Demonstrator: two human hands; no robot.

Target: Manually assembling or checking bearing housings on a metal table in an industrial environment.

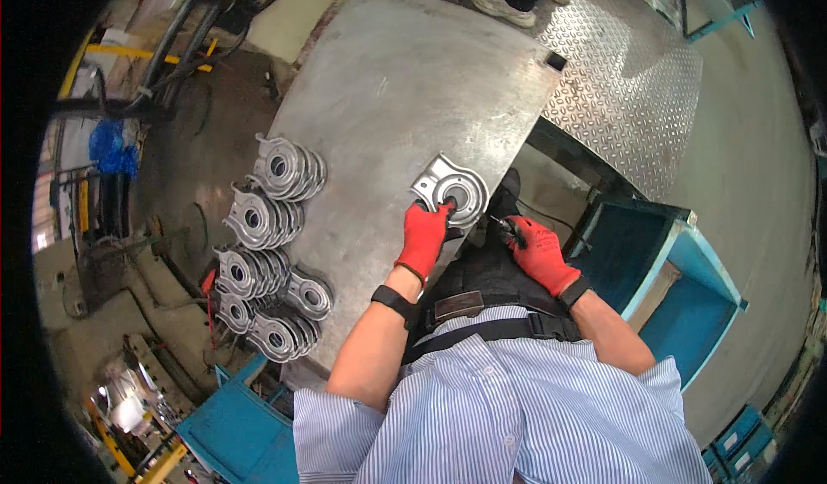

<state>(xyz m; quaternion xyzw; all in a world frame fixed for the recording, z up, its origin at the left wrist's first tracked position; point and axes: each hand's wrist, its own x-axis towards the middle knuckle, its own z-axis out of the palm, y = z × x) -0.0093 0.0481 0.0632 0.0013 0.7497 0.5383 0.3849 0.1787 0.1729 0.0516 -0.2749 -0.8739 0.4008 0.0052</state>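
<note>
Head view: I see the bracket [443,179] at the right edge of the worktop [405,79], just ahead of the left hand [425,236], whose fingers clamp its near rim. Whether it lies flat or is lifted, I cannot tell. Beyond that edge, the right hand [538,253] grips a slim tool [497,220], apart from the bracket.

We are in a metalworking workshop, shown by the steel bench [388,70], stacked metal parts [278,167] at left and tread plate [616,79] far right.
</note>
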